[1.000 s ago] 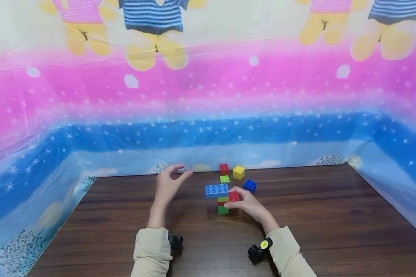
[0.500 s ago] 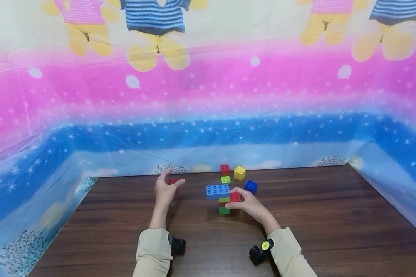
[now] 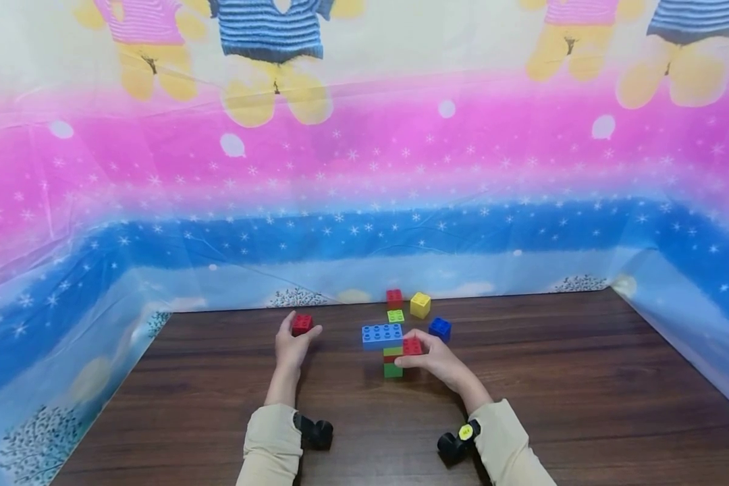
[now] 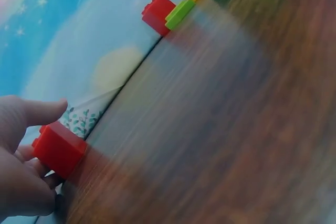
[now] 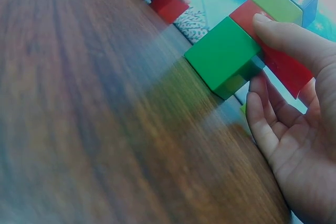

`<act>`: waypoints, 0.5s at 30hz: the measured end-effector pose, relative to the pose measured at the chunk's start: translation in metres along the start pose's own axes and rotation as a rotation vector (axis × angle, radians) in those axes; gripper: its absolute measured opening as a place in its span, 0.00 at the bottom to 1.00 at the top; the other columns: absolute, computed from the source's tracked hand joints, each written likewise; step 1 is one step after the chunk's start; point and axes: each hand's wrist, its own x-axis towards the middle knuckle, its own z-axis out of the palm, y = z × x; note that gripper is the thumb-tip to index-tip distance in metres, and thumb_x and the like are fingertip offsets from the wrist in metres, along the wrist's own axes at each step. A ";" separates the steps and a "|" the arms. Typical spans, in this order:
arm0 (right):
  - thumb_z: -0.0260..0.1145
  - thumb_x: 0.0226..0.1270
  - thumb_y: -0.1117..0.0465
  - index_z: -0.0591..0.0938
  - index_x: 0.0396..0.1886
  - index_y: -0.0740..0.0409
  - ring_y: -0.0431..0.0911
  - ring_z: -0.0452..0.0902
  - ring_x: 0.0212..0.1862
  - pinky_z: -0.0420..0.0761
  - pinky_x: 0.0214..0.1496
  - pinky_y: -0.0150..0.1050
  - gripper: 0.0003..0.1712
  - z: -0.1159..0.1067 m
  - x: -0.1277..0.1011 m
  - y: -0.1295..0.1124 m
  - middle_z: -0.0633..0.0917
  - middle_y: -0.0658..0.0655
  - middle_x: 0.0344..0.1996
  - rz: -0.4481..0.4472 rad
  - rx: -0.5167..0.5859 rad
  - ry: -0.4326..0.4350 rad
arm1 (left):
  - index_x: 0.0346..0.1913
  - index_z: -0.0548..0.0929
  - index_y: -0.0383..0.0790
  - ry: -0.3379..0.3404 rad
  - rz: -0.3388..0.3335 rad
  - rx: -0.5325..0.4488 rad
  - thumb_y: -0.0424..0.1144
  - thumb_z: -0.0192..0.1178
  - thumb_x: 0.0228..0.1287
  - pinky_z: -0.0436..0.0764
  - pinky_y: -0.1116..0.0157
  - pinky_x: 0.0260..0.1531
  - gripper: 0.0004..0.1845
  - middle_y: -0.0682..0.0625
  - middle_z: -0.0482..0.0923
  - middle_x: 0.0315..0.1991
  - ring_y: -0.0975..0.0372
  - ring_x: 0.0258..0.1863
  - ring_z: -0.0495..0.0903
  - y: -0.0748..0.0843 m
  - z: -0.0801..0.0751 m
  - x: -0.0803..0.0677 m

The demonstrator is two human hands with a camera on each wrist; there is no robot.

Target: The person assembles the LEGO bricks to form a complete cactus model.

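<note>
Bricks were the things in hand: a small red brick lay on the wooden table, to the left of the others and near the back edge, and the left hand pinched it between thumb and fingers. The right hand was curled round a short brick tower in the middle of the table; its thumb lay on a red brick at the side of the tower, and the fingers were below it. I counted one tower, built from a green brick at the bottom, a thin red layer and a light green layer above it, and one long blue brick on top. The long blue brick stuck out far to the left, so I judged that a push on that end could tip the tower or break it off. The red brick under the thumb seemed joined only at the side, and it might come loose if the grip pressed unevenly. The small red brick was held only by the fingertips, so it could slip. Behind the tower stood four loose bricks: one red, one light green, one yellow and one dark blue, near enough to be knocked by a sleeve.
</note>
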 end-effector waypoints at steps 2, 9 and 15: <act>0.70 0.55 0.56 0.73 0.44 0.57 0.42 0.77 0.42 0.73 0.51 0.37 0.20 0.000 0.000 0.000 0.83 0.45 0.34 0.002 0.000 0.000 | 0.71 0.56 0.37 0.011 -0.014 0.007 0.36 0.60 0.60 0.59 0.49 0.69 0.38 0.34 0.55 0.70 0.44 0.70 0.56 0.000 0.001 0.000; 0.70 0.56 0.56 0.73 0.45 0.58 0.43 0.77 0.42 0.73 0.51 0.37 0.21 0.000 -0.001 0.001 0.83 0.46 0.34 -0.001 -0.001 -0.003 | 0.69 0.58 0.33 0.054 -0.005 0.027 0.35 0.55 0.64 0.61 0.50 0.68 0.32 0.32 0.57 0.69 0.42 0.69 0.57 0.000 0.003 -0.001; 0.70 0.56 0.56 0.73 0.44 0.58 0.43 0.77 0.43 0.73 0.52 0.37 0.21 0.000 0.000 0.001 0.83 0.46 0.35 -0.001 -0.003 0.000 | 0.67 0.62 0.34 0.077 0.017 0.050 0.36 0.55 0.64 0.63 0.49 0.67 0.30 0.32 0.61 0.67 0.42 0.67 0.60 0.000 0.004 -0.001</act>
